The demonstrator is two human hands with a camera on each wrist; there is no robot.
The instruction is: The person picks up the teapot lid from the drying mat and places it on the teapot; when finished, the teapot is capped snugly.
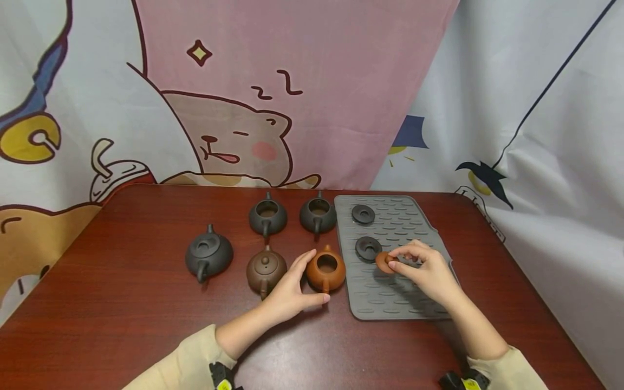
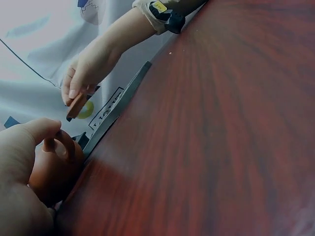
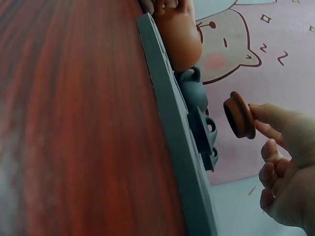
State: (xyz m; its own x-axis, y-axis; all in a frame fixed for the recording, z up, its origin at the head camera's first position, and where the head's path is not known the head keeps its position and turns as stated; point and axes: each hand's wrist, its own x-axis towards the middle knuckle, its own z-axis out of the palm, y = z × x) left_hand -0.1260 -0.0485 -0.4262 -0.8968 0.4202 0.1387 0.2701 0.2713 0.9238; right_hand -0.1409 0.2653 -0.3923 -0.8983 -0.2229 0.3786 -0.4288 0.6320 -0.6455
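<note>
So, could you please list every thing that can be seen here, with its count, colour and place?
dark teapots: 3, dark grey, two at the back without lids, one at the left with its lid on.
brown teapot: 1, brown, front row, lid on.
orange teapot: 1, orange-brown, beside the mat, no lid.
orange lid: 1, orange-brown, pinched and lifted over the mat.
dark lids: 2, dark grey, lying on the mat.
mat: 1, grey, ribbed, right part of the table.
table: 1, reddish-brown wood.
cloth backdrop: 1, pink and white, cartoon print, behind the table.
left hand: 1, holds the orange teapot.
right hand: 1, pinches the orange lid.
</note>
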